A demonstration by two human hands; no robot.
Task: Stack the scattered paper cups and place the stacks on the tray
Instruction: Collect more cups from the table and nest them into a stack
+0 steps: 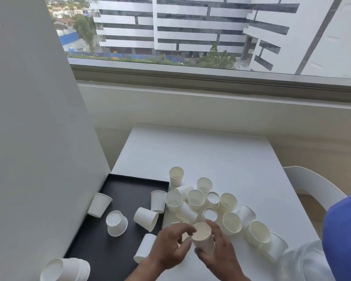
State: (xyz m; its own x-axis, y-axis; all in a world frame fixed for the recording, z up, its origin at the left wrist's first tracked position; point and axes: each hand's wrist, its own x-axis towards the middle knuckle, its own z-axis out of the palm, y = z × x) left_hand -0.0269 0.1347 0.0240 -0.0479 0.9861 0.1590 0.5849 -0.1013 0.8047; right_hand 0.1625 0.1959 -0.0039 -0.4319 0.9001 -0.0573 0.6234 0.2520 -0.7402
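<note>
Several white paper cups (196, 199) lie scattered on the white table (201, 151), some upright, some upturned, some on their sides. A black tray (120, 185) sits at the left with several loose cups on it, one upturned cup (117, 223) among them. A stack of nested cups (67, 269) lies on its side at the tray's near left corner. My right hand (221, 252) grips an upright cup (203, 235) at the table's near edge. My left hand (170, 246) touches that cup's rim with its fingertips.
A tall white panel (34, 128) stands along the left of the tray. Behind the table are a low wall and a window. A white chair (314, 185) stands at the right. A blue cap brim (344, 236) fills the lower right corner.
</note>
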